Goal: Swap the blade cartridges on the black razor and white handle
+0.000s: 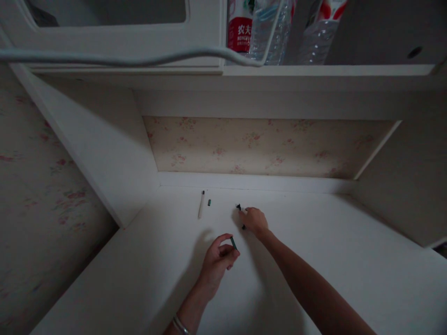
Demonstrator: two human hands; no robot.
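"Flowery wallpaper (218,144) is behind the white desk (314,223). What are the hands doing?"

"The left hand (217,260) pinches a thin green stick (233,242), and looks lifted off the desk. The right hand (255,219) has its fingers on a small dark thing (238,206) on the desk. I can't tell if it grips it."

"What else is there?"

"A white rod (201,205), with a tiny green piece (209,203) just beside it."

"Which step is this?"

"Handling little things, I think: one held, one touched. Any next move calls for a gentle, steady pinch."
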